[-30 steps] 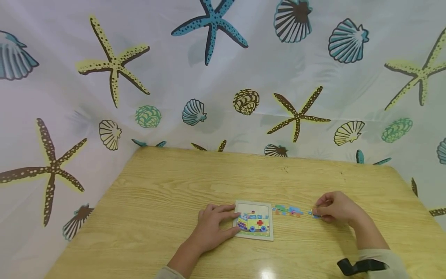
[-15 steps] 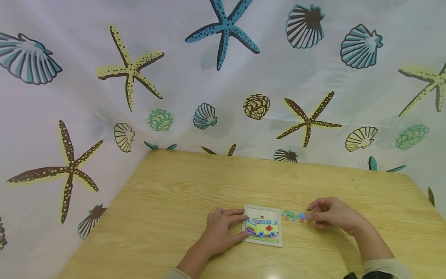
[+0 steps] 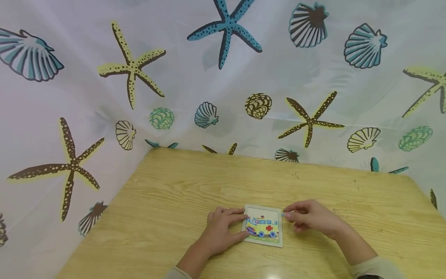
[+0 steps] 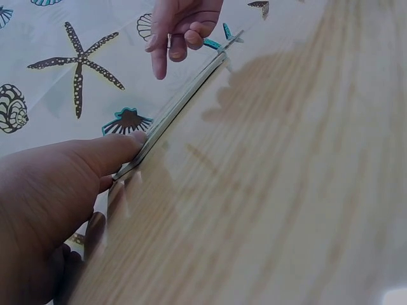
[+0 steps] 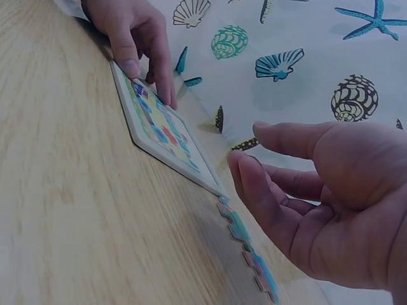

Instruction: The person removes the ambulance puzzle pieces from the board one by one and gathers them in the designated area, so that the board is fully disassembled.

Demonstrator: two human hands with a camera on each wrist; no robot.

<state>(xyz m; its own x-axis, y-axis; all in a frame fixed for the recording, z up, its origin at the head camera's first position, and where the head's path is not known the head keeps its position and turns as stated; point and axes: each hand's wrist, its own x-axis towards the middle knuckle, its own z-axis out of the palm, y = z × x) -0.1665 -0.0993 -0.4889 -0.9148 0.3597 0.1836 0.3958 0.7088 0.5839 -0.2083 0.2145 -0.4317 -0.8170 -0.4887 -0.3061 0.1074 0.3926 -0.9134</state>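
A square picture puzzle board (image 3: 280,228) with a pale frame and a yellow ambulance picture lies flat on the table. My left hand (image 3: 223,231) rests on its left side, thumb and fingers extended onto the frame and picture. Just off the board's upper right corner hovers my right hand (image 3: 311,217). In the right wrist view its thumb and fingertips are apart, and I see nothing between them. Beneath it, a green puzzle piece (image 5: 236,226) and a blue-and-red puzzle piece (image 5: 262,273) lie in a row running from the board's corner. In the head view this hand hides most of the row.
The wood-grain table (image 3: 195,178) reaches back to a white cloth (image 3: 223,85) printed with starfish and shells. The cloth borders the far edge and both sides.
My right hand has moved left along the row of pieces, from its right end to the board's corner. My left hand stays on the board. The head view has shifted slightly.
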